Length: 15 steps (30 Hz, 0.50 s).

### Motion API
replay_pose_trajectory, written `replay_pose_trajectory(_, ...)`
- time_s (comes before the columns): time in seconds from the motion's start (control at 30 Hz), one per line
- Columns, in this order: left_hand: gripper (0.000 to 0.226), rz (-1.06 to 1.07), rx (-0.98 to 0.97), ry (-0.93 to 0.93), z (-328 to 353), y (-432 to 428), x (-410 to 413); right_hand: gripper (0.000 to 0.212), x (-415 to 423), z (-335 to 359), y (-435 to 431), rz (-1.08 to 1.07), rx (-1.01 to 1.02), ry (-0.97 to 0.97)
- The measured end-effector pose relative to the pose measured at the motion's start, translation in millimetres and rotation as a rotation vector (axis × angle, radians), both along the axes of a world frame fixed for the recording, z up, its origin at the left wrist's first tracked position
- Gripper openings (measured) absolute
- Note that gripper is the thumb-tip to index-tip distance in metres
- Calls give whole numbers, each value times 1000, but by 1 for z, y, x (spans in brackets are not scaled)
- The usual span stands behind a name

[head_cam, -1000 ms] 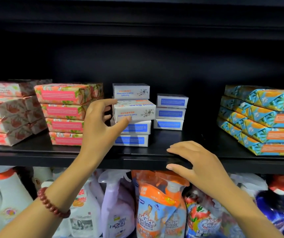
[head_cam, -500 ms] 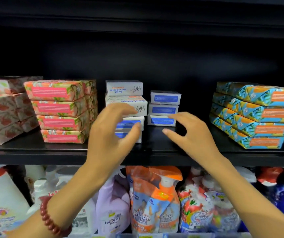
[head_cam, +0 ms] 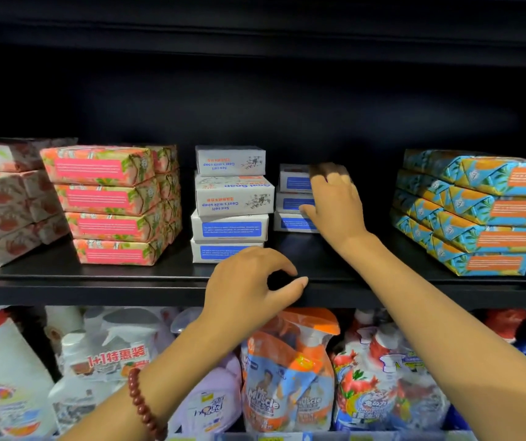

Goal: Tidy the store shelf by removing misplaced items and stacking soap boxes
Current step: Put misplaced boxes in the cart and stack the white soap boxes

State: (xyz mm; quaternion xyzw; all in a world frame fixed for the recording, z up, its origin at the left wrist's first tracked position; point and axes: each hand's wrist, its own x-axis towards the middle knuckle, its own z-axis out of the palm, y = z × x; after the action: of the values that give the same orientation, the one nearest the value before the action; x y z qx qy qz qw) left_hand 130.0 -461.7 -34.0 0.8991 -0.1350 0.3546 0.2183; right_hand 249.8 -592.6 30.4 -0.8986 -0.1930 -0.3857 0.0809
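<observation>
- The right hand (head_cam: 334, 202) has left the front edge of the shelf (head_cam: 96, 283) and has travelled back to the short stack (head_cam: 291, 202) of three white-and-blue soap boxes.
- The left hand (head_cam: 249, 281) has withdrawn from the tall stack (head_cam: 230, 225) and now hovers at the shelf's front lip.
- Right grip: the fingers curl over the top box of the short stack and the thumb bears on the front of a lower box. The grip spans the stack from top to front.
- Left grip: the fingers are loosely curled and hold nothing.
- Location of the task's items: the short stack stands at the rear of the shelf, just beside and behind the tall stack, which stands four boxes high.
- The two upper boxes of the tall stack show their print inverted, and the top box (head_cam: 229, 160) is set back.
- Assessment: the straightening of the tall stack appears finished or paused. The step in hand is probably to bring the short stack forward or merge it.
</observation>
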Motion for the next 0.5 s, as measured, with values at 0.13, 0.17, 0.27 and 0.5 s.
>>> replay_pose_trajectory(0.13, 38, 8, 3, -11, -1, 0, -2, 27, 6, -3, 1, -81, -38, -128)
replay_pose_trajectory(0.17, 37, 9, 4, -12, -1, 1, -2, 28, 6, -2, 0, -82, -26, -157)
replay_pose_trajectory(0.27, 33, 14, -8, -4, 1, 1, -4, 27, -1, 2, -4, -67, -35, -222)
replay_pose_trajectory(0.5, 41, -213, -592, 135, 16, -2, -11, 30, -39, -11, -32, 194, 117, -444)
